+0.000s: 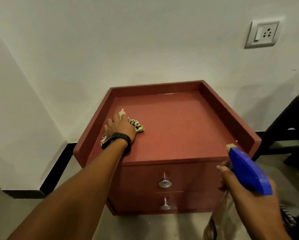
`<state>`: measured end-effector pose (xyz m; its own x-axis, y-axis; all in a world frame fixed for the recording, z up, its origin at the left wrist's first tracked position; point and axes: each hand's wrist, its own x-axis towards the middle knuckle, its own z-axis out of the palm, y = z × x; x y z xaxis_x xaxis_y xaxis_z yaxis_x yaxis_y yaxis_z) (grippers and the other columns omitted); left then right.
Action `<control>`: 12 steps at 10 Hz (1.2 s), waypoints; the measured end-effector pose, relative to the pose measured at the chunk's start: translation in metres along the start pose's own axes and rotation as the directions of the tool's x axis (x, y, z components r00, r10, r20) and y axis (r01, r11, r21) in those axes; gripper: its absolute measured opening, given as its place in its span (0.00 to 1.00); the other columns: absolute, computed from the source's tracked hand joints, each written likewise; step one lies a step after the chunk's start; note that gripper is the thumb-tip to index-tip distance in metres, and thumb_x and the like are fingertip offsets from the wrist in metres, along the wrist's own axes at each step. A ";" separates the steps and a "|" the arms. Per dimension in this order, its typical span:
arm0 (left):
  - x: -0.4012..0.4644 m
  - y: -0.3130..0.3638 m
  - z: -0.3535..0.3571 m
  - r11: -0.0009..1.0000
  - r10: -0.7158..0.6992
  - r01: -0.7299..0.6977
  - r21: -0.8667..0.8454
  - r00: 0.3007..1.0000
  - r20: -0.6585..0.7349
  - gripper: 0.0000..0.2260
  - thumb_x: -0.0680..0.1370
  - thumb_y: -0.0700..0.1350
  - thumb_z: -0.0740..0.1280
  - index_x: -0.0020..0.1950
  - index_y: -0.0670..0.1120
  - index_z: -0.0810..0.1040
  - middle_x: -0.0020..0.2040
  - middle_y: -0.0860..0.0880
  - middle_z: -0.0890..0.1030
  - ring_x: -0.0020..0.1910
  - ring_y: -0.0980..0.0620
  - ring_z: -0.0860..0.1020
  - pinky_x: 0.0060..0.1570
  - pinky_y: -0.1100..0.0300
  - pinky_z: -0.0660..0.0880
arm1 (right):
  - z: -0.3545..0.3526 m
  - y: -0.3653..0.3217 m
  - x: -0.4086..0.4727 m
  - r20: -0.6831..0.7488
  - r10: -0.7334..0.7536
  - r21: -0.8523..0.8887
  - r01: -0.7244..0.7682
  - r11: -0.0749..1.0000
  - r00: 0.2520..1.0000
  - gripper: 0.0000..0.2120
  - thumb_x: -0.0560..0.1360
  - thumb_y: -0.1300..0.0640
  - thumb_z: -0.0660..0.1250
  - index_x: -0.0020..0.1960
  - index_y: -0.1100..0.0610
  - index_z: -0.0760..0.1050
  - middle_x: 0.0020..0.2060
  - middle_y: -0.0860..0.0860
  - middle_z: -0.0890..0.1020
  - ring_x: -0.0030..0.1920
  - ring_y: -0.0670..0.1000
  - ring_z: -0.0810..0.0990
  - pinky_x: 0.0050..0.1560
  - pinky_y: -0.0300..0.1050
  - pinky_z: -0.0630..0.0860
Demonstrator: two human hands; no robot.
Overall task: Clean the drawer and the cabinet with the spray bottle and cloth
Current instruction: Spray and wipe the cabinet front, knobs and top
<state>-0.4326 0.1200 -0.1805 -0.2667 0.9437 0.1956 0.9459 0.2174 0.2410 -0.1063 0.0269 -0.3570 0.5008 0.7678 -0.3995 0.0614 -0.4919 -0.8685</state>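
Cabinet: a low red-brown cabinet (171, 129) stood against a pale wall, its top edged by a raised rim at the back and on both slanted sides.
Drawers: two drawer fronts faced the camera, both closed; the upper drawer (185, 177) carried a round metal knob (165, 182), and the lower drawer (188, 201) a smaller knob (165, 206).
Cloth: a patterned cloth (136, 125) lay bunched on the left part of the cabinet top, near the left rim, with a pale corner sticking out past the fingers.
Left hand: the left hand (118, 126) lay palm down on the cloth, pressing it to the top; its fingers looked fairly flat, so the grip was spread rather than closed round anything. A black watch (116, 139) sat on the wrist.
Spray bottle: a bottle with a blue trigger head (249, 172) was held in the air in front of the cabinet's right front corner, nozzle pointing up and left over the top; its body (221, 220) hung below the hand, blurred.
Right hand: the right hand (249, 201) had its grip clamped round the bottle's neck, a finger reaching to the front of the head.
Wall: a switch and socket plate (262, 34) was set high on the right.
Floor: grey floor (15, 215), with a black skirting along the wall.
Right edge: a dark piece of furniture (290, 129), only partly seen.
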 end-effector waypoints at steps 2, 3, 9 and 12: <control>-0.058 -0.007 -0.010 0.999 -0.020 0.018 0.039 0.997 0.075 0.17 0.79 0.47 0.56 0.68 0.51 0.69 0.69 0.49 0.70 0.70 0.44 0.64 0.72 0.43 0.54 | -0.048 -0.143 -0.216 0.030 -0.347 0.049 0.346 0.937 0.937 0.04 0.73 0.59 0.70 0.45 0.51 0.79 0.32 0.54 0.79 0.33 0.53 0.77 0.38 0.47 0.75; -0.078 0.018 -0.008 0.999 0.036 -0.035 -0.012 0.989 0.142 0.19 0.79 0.46 0.57 0.71 0.52 0.66 0.72 0.51 0.67 0.72 0.45 0.60 0.73 0.44 0.53 | -0.061 -0.170 -0.233 0.039 -0.423 0.128 0.415 0.901 0.906 0.12 0.72 0.61 0.71 0.43 0.44 0.75 0.35 0.55 0.80 0.35 0.55 0.80 0.40 0.51 0.78; -0.052 0.025 -0.009 0.997 0.077 -0.082 0.006 0.956 0.283 0.21 0.82 0.47 0.54 0.76 0.51 0.59 0.77 0.48 0.58 0.76 0.42 0.54 0.74 0.44 0.53 | -0.026 -0.232 -0.169 -0.021 -0.408 0.065 0.408 0.910 0.913 0.07 0.75 0.60 0.68 0.42 0.49 0.73 0.37 0.63 0.78 0.40 0.64 0.79 0.42 0.53 0.80; 0.006 -0.007 -0.009 0.995 0.076 -0.090 0.032 0.947 0.311 0.22 0.81 0.47 0.56 0.76 0.48 0.61 0.76 0.44 0.61 0.75 0.41 0.56 0.73 0.44 0.55 | 0.001 -0.271 -0.156 -0.041 -0.375 0.019 0.376 0.926 0.926 0.10 0.74 0.60 0.68 0.39 0.48 0.71 0.36 0.63 0.78 0.39 0.67 0.79 0.42 0.58 0.81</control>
<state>-0.4426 0.1221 -0.1729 -0.1234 0.9881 -0.0923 0.9715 0.1392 0.1920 -0.2019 0.0407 -0.0600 0.4758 0.8790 -0.0322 0.2286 -0.1589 -0.9605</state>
